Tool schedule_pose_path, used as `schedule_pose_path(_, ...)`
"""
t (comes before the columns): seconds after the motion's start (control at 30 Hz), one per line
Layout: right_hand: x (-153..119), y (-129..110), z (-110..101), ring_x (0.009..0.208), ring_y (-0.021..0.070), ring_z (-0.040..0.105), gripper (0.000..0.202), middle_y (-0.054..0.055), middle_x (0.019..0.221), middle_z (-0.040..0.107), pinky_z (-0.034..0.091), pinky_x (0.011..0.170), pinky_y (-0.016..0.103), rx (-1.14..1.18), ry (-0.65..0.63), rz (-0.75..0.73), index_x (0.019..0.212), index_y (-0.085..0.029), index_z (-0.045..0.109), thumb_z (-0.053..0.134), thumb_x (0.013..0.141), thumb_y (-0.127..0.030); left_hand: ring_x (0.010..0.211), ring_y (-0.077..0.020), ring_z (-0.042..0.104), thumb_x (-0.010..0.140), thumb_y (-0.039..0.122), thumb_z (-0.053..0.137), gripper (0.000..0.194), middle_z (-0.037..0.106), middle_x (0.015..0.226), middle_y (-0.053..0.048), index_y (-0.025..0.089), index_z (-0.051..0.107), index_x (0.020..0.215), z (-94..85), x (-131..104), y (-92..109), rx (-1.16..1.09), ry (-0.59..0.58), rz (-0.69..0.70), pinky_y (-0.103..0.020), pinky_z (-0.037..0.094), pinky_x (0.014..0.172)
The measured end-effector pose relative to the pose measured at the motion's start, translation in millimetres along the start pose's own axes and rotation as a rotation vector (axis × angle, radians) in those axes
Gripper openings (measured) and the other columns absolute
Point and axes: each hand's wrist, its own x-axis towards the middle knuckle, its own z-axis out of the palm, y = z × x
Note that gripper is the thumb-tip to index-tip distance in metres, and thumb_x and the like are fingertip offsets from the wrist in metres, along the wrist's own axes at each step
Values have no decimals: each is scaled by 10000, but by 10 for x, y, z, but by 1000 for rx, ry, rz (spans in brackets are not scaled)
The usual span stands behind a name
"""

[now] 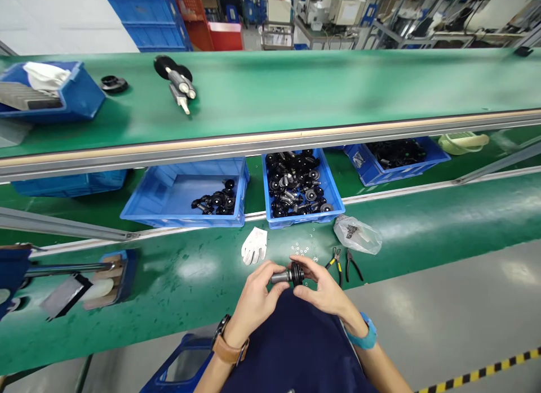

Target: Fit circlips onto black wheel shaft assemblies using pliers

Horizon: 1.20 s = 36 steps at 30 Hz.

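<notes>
Between both hands, just in front of my body, is a metal shaft with a black ribbed wheel (297,274) on one end. My left hand (262,289) pinches the grey shaft end with thumb and fingers. The fingers of my right hand (318,286) curl round the black wheel end. Small white rings (300,250) lie scattered on the green bench (203,280) just beyond. To the right of them are yellow-and-black pliers (335,262) and black-handled pliers (353,265). A white glove (255,245) rests beyond my left hand.
A blue bin (333,199) full of similar black and metal parts stands ahead, and another blue bin (169,196) holds several. A clear plastic bag (359,235) sits at right. A raised green shelf (296,94) crosses above the bins. A clamping fixture (110,280) occupies the left.
</notes>
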Motion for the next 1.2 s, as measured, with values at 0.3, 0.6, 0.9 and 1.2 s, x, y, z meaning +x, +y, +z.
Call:
schedule_pose_path(0.3, 56, 349, 151, 1302, 295, 598, 728, 143, 1494, 558, 494, 1105, 490, -77, 24, 122, 1532, -243, 457, 671, 919, -572, 870, -215, 690, 849, 197, 657, 125, 765, 932, -29, 219, 702, 964, 26, 70, -332, 1, -23, -244, -326, 482, 811)
schedule_pose_path(0.6, 333, 586, 205, 1034, 261, 714, 622, 137, 1179, 726, 564, 961, 416, -59, 44, 251, 1345, -181, 614, 555, 945, -653, 915, -227, 712, 865, 409, 633, 262, 777, 973, -76, 179, 682, 981, -912, 671, -1128, -42, 339, -310, -329, 529, 824)
schedule_pose_path(0.9, 710, 918, 295, 988, 298, 737, 624, 136, 1101, 765, 567, 921, 436, -169, 66, 346, 1259, -189, 684, 511, 916, -681, 839, -271, 763, 710, 71, 737, 150, 803, 850, -73, 191, 720, 798, -64, 821, -1700, 255, 74, -527, -360, 551, 787)
schedule_pose_path(1.2, 626, 1212, 277, 1075, 314, 731, 745, 160, 1121, 770, 572, 936, 381, -170, 86, 467, 1213, -171, 714, 480, 849, -778, 1087, -254, 708, 1060, 275, 381, 328, 738, 1187, -138, 189, 639, 1244, -1306, 1120, -1730, 574, 446, -631, -370, 532, 948)
